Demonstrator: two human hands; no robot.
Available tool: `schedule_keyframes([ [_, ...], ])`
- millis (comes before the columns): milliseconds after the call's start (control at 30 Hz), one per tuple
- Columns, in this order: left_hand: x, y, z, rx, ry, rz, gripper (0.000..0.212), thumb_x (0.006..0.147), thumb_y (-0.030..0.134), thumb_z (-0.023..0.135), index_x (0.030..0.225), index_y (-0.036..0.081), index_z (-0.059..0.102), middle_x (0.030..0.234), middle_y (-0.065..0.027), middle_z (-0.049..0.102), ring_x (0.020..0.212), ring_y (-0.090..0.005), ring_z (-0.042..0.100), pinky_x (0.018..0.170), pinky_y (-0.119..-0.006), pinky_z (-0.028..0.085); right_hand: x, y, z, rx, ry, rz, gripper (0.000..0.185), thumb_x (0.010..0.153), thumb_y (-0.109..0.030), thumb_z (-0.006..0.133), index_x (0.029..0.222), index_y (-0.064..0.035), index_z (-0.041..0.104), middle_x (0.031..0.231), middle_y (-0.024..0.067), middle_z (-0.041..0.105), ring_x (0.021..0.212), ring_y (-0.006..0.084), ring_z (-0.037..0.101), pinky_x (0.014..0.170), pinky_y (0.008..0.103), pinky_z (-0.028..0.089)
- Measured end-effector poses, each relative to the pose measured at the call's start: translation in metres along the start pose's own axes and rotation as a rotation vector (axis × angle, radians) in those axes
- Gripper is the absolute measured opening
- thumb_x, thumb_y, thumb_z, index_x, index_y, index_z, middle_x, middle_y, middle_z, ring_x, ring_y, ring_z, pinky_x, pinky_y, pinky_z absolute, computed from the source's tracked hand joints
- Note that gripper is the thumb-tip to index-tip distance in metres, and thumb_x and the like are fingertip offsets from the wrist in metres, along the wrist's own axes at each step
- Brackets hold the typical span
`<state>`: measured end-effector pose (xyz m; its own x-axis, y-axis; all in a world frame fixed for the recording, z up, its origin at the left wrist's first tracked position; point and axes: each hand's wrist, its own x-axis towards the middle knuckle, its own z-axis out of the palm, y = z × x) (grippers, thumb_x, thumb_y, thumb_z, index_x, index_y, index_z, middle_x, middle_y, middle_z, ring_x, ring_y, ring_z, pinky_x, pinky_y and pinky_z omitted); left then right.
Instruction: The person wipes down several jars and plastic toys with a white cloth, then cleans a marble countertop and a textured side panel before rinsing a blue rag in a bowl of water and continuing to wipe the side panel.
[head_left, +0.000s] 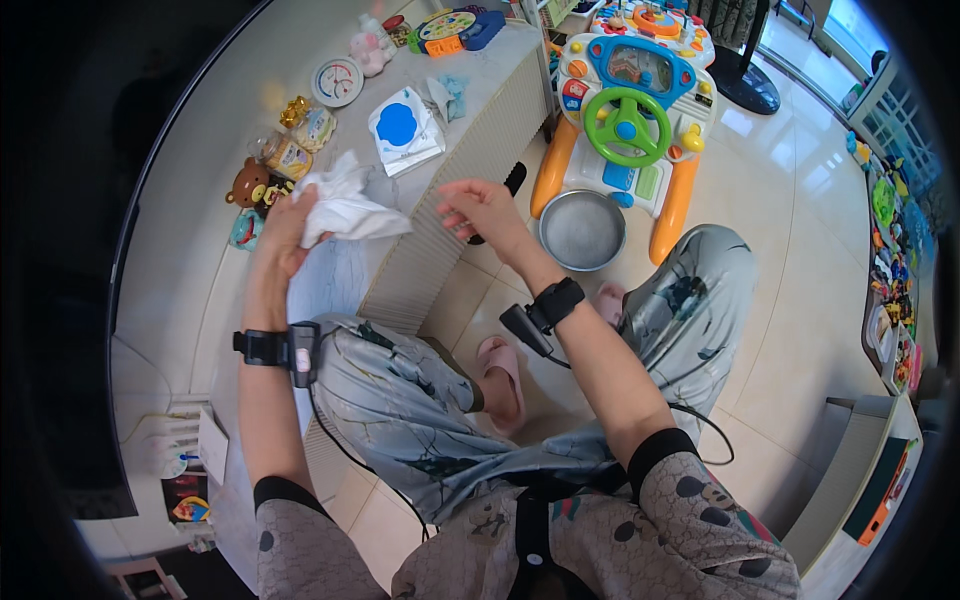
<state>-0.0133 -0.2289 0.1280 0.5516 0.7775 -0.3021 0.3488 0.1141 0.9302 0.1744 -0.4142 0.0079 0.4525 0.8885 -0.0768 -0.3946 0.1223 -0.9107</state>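
My left hand (289, 229) grips a crumpled white wipe (349, 202) above the marble-patterned top of a low cabinet (330, 277). My right hand (480, 214) hangs just beyond the cabinet's front edge, holding nothing, its fingers loosely curled and apart. A white pack of wipes (406, 131) with a blue lid lies on the cabinet top, past both hands. Beside it rests a crumpled light-blue and white wrapper or tissue (448, 97). Close to my left hand stand a brown bear figure (249, 184), a lidded jar (281, 154) and a small teal item (246, 229).
A round dial gauge (337, 81) and a pink figurine (369, 52) stand along the wall. On the tiled floor are a metal basin (583, 231) and a toy walker with a green steering wheel (628, 127). A large dark screen (67, 262) rises at left. Several toys (892, 247) line the right.
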Motion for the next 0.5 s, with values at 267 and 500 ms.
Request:
schedule_keyframes([
  [267,0.049,-0.039,-0.091,0.436,0.265,-0.377,0.080,0.083,0.047,0.062,0.141,0.005,0.026,0.139,-0.0183,0.036,0.124,-0.0363,0.039,0.080,-0.054,0.047,0.136,-0.009,-0.045,-0.615,0.359,-0.586,0.031,0.086,-0.007,0.053,0.115,0.0033,0.055,0.099,0.0145,0.065,0.090,0.0225,0.062,0.080,0.0292,0.048],
  [500,0.026,-0.006,-0.095,0.343,0.099,-0.171,0.064,0.084,0.049,0.060,0.133,0.011,0.043,0.127,-0.0108,0.049,0.114,-0.0279,0.049,0.083,-0.035,0.047,0.174,-0.011,-0.043,-0.896,0.263,-0.413,0.037,0.080,-0.010,0.059,0.116,-0.0012,0.055,0.097,0.0165,0.064,0.089,0.0347,0.058,0.080,0.0362,0.047],
])
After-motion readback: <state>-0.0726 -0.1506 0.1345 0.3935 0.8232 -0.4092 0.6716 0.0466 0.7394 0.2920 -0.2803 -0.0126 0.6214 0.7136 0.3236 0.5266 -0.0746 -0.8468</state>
